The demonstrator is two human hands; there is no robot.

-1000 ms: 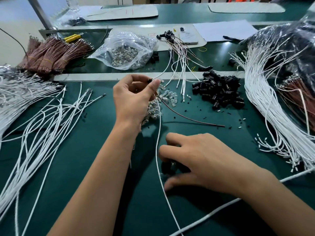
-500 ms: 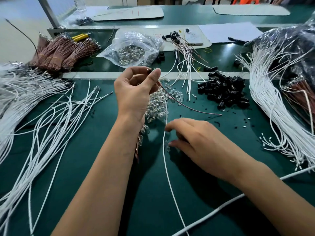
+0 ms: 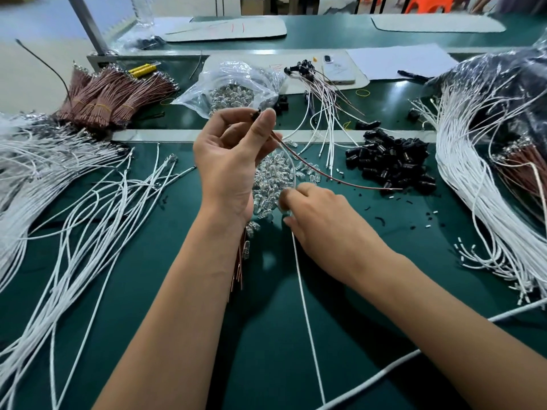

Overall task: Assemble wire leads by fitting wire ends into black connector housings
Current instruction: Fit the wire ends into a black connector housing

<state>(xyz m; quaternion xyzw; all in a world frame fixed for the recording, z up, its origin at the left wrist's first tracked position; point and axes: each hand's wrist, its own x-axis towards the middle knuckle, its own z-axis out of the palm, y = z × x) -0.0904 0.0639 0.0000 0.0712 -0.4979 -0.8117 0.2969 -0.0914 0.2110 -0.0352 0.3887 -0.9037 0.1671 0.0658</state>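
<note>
Left hand point(image 3: 228, 170) raised over mid tabletop point(image 3: 370, 291), thumb & fingertip pinching a small black connector housing point(image 3: 255, 114) w/ brown wire point(image 3: 331, 177) trailing right. Right hand point(image 3: 322, 220) down on the mat, fingers curled, pinching white wire point(image 3: 305, 306) beside the clear LED pile point(image 3: 272, 179). Loose black housings point(image 3: 390, 164) heaped toward the right edge; white wire bundles point(image 3: 485, 173) beyond them.

an assembly workshop: green benches point(image 3: 340, 39) heaped with wire bundles point(image 3: 115, 93), connector housings point(image 3: 390, 164)

Bare green mat point(image 3: 266, 335) between the forearms; white wires point(image 3: 74, 232) crowd the left.
</note>
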